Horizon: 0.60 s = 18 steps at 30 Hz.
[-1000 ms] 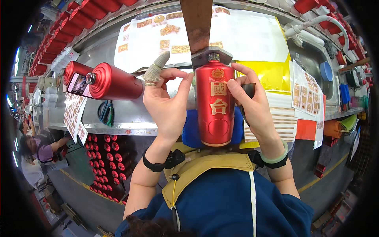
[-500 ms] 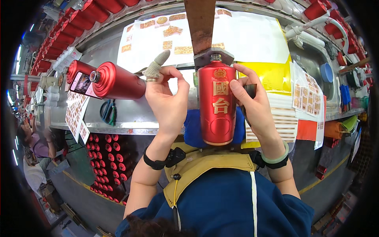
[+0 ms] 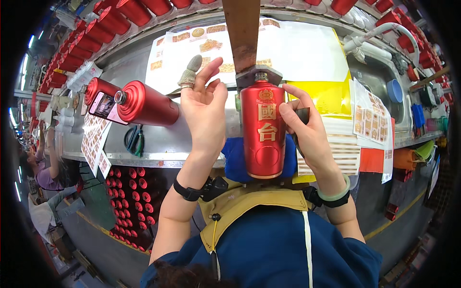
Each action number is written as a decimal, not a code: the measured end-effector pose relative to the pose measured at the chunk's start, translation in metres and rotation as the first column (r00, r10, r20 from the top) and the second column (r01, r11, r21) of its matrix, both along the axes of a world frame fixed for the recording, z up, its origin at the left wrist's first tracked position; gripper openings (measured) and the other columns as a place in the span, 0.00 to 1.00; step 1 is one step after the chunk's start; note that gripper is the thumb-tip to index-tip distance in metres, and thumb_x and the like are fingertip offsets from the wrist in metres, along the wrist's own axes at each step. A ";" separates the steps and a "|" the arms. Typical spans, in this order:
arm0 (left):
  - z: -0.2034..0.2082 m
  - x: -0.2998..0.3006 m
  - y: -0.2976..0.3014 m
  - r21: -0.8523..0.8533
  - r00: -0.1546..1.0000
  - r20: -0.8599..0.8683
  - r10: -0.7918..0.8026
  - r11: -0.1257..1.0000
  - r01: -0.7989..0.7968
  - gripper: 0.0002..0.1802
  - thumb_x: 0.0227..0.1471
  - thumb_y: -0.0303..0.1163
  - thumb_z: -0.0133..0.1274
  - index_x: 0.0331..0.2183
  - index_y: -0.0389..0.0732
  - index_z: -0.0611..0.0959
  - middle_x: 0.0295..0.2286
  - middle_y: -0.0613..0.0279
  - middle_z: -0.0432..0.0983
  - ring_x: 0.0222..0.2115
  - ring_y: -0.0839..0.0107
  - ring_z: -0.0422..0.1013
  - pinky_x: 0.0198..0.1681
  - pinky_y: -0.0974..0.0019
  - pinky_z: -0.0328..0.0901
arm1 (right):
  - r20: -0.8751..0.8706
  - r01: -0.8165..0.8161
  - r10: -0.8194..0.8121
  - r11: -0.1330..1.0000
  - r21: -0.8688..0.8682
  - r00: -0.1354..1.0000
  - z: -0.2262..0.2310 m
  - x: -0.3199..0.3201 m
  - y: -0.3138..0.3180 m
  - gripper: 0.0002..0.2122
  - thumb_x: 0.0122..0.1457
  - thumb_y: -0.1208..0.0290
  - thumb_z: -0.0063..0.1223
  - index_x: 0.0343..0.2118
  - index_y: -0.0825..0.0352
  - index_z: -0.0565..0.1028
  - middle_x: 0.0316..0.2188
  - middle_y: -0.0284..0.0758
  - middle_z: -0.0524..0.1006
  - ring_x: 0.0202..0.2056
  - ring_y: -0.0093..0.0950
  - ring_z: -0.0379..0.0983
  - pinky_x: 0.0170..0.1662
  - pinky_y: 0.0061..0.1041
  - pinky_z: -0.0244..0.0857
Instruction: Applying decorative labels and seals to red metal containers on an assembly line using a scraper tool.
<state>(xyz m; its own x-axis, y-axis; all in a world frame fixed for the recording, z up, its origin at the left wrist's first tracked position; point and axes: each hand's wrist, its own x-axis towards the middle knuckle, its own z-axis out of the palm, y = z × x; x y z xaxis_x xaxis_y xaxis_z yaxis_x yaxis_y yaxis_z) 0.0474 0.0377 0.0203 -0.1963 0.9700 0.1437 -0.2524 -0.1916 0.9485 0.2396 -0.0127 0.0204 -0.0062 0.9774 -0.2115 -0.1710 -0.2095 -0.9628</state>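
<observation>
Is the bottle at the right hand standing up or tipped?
Tipped: seen from above, the red bottle shows its long front side.

wearer's hands (image 3: 207, 110): 2 | nearby red bottles (image 3: 263, 132): 3 | phone (image 3: 106, 106): 1 | scissors (image 3: 138, 145): 1

"Touching what with the right hand (image 3: 311, 134)?"
"Resting against the right side of the gold-lettered red bottle (image 3: 262, 127), with a dark flat piece (image 3: 303, 114) in the grip."
"And with the left hand (image 3: 205, 113)?"
"Spread loosely, near a second red bottle (image 3: 152, 103), wearing a grey knitted finger cover (image 3: 188, 76)."
</observation>
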 end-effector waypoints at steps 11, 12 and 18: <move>0.007 0.006 0.017 0.047 0.909 0.325 -0.259 0.965 0.259 0.40 0.51 0.19 0.44 0.66 0.30 0.54 0.67 0.44 0.55 0.70 0.64 0.49 0.72 0.54 0.40 | -0.020 -0.001 0.002 1.000 0.016 1.000 -0.001 0.001 -0.003 0.23 0.66 0.67 0.60 0.62 0.68 0.68 0.31 0.22 0.67 0.33 0.12 0.61 0.40 0.14 0.56; 0.008 0.005 0.016 0.046 0.909 0.325 -0.260 0.965 0.259 0.40 0.51 0.19 0.44 0.66 0.30 0.54 0.67 0.44 0.55 0.70 0.64 0.49 0.72 0.54 0.40 | -0.010 -0.013 0.013 1.000 0.018 1.000 -0.002 0.001 -0.003 0.23 0.67 0.67 0.59 0.62 0.67 0.68 0.31 0.22 0.67 0.33 0.12 0.61 0.40 0.14 0.56; 0.006 -0.007 -0.009 0.027 0.977 0.128 -0.170 0.985 0.168 0.35 0.58 0.22 0.43 0.66 0.32 0.57 0.64 0.40 0.61 0.68 0.58 0.54 0.72 0.52 0.42 | -0.099 0.005 -0.009 0.999 -0.048 0.995 -0.005 0.008 -0.002 0.21 0.71 0.68 0.52 0.63 0.67 0.68 0.28 0.23 0.65 0.29 0.15 0.61 0.35 0.16 0.57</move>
